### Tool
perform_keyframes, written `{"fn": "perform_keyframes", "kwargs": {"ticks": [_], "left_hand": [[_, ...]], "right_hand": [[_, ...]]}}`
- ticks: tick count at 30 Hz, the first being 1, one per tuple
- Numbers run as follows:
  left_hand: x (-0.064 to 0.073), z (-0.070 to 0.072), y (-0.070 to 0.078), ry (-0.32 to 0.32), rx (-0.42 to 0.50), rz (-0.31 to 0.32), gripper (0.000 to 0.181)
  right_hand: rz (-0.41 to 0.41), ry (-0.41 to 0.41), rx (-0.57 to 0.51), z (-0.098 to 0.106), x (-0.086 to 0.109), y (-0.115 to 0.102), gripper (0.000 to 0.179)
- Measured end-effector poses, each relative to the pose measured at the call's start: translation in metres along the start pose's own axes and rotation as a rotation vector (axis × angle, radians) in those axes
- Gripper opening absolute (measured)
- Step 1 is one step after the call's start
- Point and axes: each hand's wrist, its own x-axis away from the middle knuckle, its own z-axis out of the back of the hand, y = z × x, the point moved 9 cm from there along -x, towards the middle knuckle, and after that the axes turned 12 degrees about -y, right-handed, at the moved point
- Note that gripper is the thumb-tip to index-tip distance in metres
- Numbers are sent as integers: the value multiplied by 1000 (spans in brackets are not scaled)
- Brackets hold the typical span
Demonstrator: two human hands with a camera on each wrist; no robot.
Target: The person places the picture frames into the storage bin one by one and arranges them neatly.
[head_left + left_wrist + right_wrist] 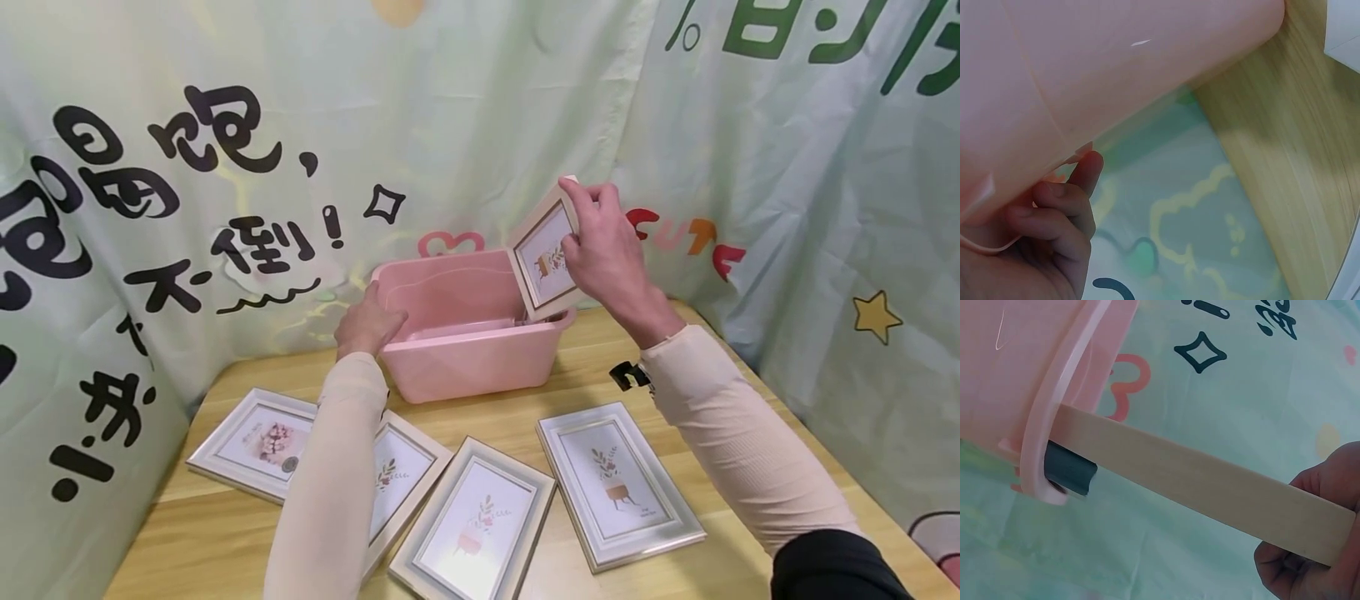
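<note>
My left hand point(367, 323) grips the left end of a pink plastic bin point(468, 367); in the left wrist view its fingers point(1066, 203) curl under the rim. My right hand point(606, 242) pinches the upper corner and side of a picture frame point(546, 257) with a plant print. That frame is tilted, its lower end inside the right end of the bin. Edge-on in the right wrist view, the frame's pale side point(1204, 481) slopes down past the rim, with a dark grey piece point(1071, 467) beside it. The bin's floor is partly hidden by its front wall.
Several picture frames lie face up on the wooden table point(277, 367): a silver one point(618, 483) at right, a champagne one point(472, 521) in the middle, another point(397, 475) partly under my left forearm, and a flower print frame point(251, 437) at left. A printed curtain point(465, 125) hangs close behind the bin.
</note>
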Motion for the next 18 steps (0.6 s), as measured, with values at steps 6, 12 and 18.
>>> {"fn": "perform_keyframes", "kwargs": {"ticks": [6,12,18], "left_hand": [[-1,2,1,10,-2,-4,88],[-2,0,-1,4,11,3,88],[-3,1,-1,15,-7,3,88]], "right_hand": [[-36,-11,-2,-7,-5,6,67],[-92,-65,-1,-17,-10,13,69],[-106,-85,-1,-25,-16,15,70]]}}
